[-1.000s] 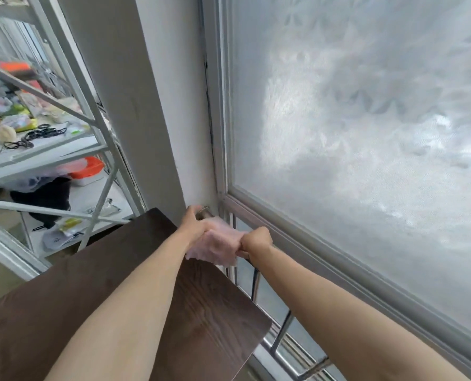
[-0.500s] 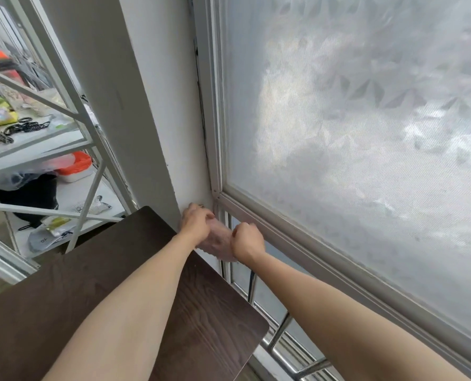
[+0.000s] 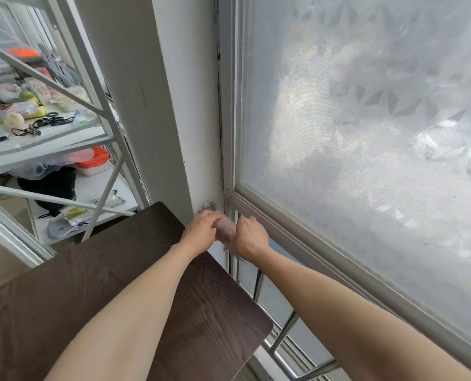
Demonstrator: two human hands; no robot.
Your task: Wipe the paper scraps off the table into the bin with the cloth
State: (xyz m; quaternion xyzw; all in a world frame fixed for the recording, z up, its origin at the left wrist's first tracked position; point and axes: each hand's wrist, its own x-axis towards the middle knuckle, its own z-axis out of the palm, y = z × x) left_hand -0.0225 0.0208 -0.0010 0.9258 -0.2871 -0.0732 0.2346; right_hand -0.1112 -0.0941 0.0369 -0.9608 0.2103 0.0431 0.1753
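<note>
A pink cloth (image 3: 225, 229) is bunched between my two hands, just past the far edge of the dark wood table (image 3: 91, 284), near a metal fitting (image 3: 210, 207) on the wall. My left hand (image 3: 201, 229) grips its left end and my right hand (image 3: 249, 237) grips its right end, with a frayed bit hanging below. No paper scraps and no bin are in view.
A frosted window (image 3: 366, 133) fills the right side, with a metal railing (image 3: 283, 339) below it. A white wall pillar (image 3: 157, 105) stands behind the table. White metal shelves (image 3: 50, 138) at left hold cables, bags and an orange-lidded box (image 3: 97, 160).
The cloth was spread wider between my hands and is now squeezed into a small bundle. My hands have come closer together and stayed near the wall fitting.
</note>
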